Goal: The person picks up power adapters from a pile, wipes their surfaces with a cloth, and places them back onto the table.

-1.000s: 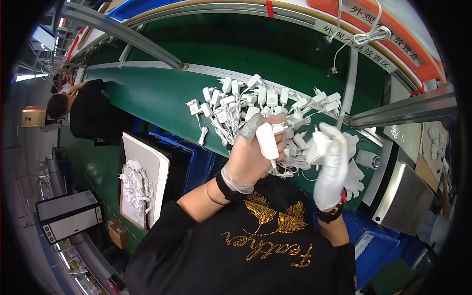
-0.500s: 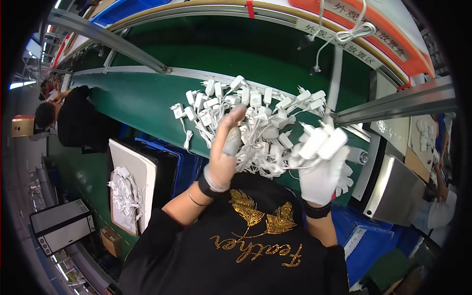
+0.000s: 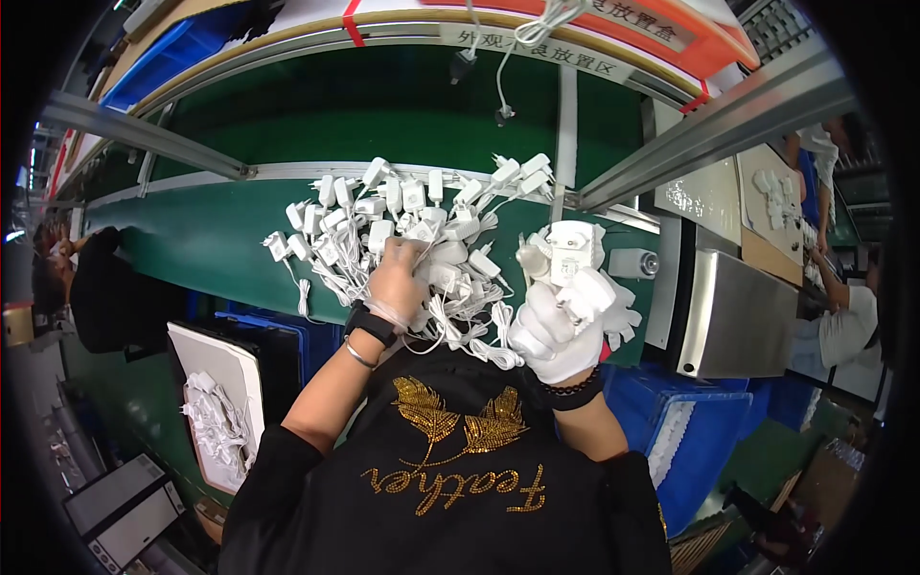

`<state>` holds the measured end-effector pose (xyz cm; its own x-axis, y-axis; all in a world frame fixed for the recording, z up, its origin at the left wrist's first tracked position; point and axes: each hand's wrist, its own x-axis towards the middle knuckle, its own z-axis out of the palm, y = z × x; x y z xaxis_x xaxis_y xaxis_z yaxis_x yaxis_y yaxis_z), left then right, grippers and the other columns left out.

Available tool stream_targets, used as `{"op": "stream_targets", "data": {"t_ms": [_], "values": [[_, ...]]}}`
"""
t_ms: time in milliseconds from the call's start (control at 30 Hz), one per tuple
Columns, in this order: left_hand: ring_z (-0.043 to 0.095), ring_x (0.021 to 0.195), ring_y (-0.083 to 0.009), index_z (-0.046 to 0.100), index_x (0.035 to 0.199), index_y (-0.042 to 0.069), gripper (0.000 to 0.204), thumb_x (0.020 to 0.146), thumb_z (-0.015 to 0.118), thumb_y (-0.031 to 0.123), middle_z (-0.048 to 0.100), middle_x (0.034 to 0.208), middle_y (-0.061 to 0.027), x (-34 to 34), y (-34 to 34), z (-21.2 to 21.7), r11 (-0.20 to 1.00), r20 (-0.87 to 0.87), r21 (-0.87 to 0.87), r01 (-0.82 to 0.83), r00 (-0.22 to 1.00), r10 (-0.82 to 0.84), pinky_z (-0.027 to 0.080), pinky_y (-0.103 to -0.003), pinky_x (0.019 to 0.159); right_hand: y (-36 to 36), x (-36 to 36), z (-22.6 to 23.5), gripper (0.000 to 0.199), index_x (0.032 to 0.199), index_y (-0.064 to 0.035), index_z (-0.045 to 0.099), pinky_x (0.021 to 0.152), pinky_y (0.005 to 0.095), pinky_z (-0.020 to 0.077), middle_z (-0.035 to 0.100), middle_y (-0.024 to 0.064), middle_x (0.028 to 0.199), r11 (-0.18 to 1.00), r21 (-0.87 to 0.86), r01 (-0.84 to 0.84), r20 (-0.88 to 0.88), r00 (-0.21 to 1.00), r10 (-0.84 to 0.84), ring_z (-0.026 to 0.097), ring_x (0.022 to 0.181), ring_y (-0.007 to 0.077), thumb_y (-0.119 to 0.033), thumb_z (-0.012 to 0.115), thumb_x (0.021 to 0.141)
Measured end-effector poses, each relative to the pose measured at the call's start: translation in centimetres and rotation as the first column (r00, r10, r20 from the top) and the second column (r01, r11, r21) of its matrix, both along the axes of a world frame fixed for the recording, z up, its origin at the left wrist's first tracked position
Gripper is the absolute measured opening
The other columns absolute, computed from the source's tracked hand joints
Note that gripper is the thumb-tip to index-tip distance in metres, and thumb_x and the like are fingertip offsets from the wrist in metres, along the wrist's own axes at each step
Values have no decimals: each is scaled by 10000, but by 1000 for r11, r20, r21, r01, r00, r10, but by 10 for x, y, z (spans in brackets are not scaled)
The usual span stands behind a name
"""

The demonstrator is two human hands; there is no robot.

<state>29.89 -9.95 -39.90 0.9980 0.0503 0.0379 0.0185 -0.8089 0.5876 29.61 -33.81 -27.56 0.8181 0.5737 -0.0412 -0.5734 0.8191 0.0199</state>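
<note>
A heap of white power adapters point(image 3: 414, 196) with bundled cords lies on the green work surface point(image 3: 192, 230). My left hand point(image 3: 396, 287), mostly bare with a dark watch at the wrist, reaches into the near side of the heap. Its fingers are closed at one white adapter point(image 3: 380, 233); the fingertips are partly hidden. My right hand point(image 3: 556, 337), in a white glove, grips several adapters point(image 3: 572, 251) with their broad faces turned up. Beside that hand lies another white glove point(image 3: 621, 316).
A metal post point(image 3: 709, 134) slants across the right. A grey cylinder point(image 3: 634, 264) lies beyond my right hand. Blue bins point(image 3: 685, 412) stand below the surface, and a white-lined tray point(image 3: 240, 369) holds corded items at left. Plugs point(image 3: 464, 65) hang from above. Other people work nearby.
My left hand has come down from above the near side of the heap onto an adapter. My right hand still holds adapters, now turned flatter. The whole view has shifted.
</note>
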Motion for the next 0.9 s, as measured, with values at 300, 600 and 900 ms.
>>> {"op": "stream_targets", "data": {"t_ms": [300, 600, 900], "values": [[536, 645, -197, 623, 999, 55, 203, 806, 664, 5, 547, 933, -106, 8, 4, 26, 973, 294, -226, -45, 949, 112, 471, -298, 635, -22, -9, 0, 548, 1386, 63, 372, 382, 239, 275, 379, -26, 533, 972, 227, 66, -19, 998, -63, 293, 393, 77, -275, 462, 966], [629, 755, -292, 626, 1020, 62, 220, 836, 691, 166, 597, 899, -105, -15, 22, -2, 995, -129, -11, 99, 987, -99, 504, -376, 665, -50, -17, 10, 525, 1390, 16, 379, 366, 242, 278, 406, 11, 612, 974, 197, 109, -114, 990, -87, 343, 427, 78, -285, 476, 972], [670, 793, -265, 633, 1134, 79, 296, 875, 668, 217, 675, 842, -123, -14, 19, 31, 989, -182, -86, -122, 978, 104, 519, -365, 715, -211, -16, 99, 578, 1403, -123, 415, 372, 220, 356, 597, 77, 1076, 426, -795, 433, 244, 870, -429, 492, 582, 125, -532, 399, 995]]}}
